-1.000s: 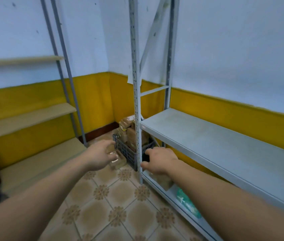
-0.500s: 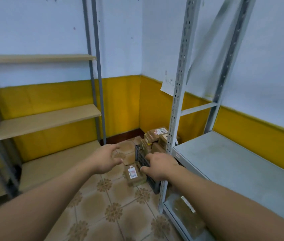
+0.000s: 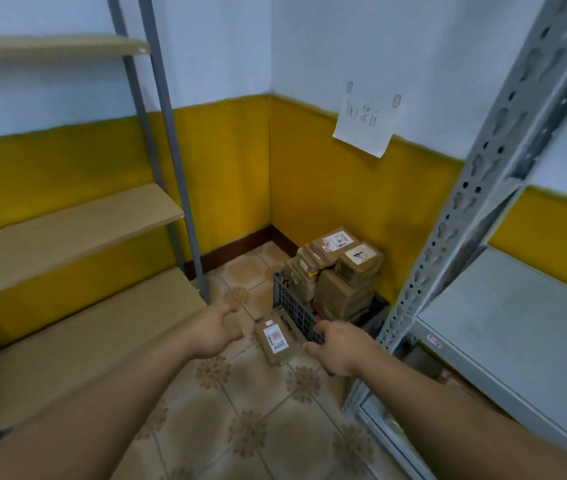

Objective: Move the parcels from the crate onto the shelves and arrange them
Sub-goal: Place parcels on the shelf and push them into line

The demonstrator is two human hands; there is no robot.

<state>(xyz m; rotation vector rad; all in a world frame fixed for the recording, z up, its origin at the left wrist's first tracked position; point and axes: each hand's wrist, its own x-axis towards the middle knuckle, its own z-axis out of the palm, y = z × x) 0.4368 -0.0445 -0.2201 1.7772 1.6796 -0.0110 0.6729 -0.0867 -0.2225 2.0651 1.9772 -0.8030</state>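
Observation:
A dark plastic crate (image 3: pixel 294 311) stands on the floor in the room's corner, heaped with brown cardboard parcels (image 3: pixel 341 271). One small brown parcel (image 3: pixel 275 341) with a white label lies on the tiles just in front of the crate. My left hand (image 3: pixel 214 330) hovers left of that parcel, fingers spread and holding nothing. My right hand (image 3: pixel 339 346) is at the parcel's right, over the crate's near corner, fingers loosely bent; no grip shows. A grey metal shelf (image 3: pixel 504 327) is on the right. Wooden shelves (image 3: pixel 67 230) are on the left.
A grey perforated upright (image 3: pixel 448 237) of the metal rack rises just right of the crate. A paper note (image 3: pixel 365 123) is taped on the wall above. A low wooden shelf (image 3: pixel 95 327) lies at the left. Patterned floor tiles (image 3: pixel 240 420) stretch between the racks.
My view has swung left and closer to the corner, so the crate and the loose parcel show more fully. Both hands stay stretched toward the parcel on the floor.

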